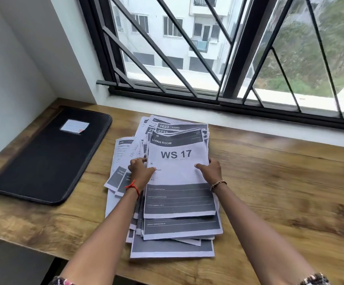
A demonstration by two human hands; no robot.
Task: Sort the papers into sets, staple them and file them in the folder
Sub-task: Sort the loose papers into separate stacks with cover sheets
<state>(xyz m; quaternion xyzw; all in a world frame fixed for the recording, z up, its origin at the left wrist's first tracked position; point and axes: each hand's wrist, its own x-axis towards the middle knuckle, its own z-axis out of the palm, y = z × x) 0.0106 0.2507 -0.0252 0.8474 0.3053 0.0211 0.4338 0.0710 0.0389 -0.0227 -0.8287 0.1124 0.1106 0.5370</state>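
Two grips, left grip (140, 171), right grip (210, 171), holding sheet (179, 177); "LIVING ROOM", "WS 17"

Bright daylight from window (208, 48), edges slightly bowed

Right of the loose pile of black-and-white printed papers (178, 228) the brown wooden desktop (286, 182) lies bare and wide, a narrow bare strip separates the pile from the flat black zipped folder (47, 159) at left, and the dark barred window (241, 48) closes the back.
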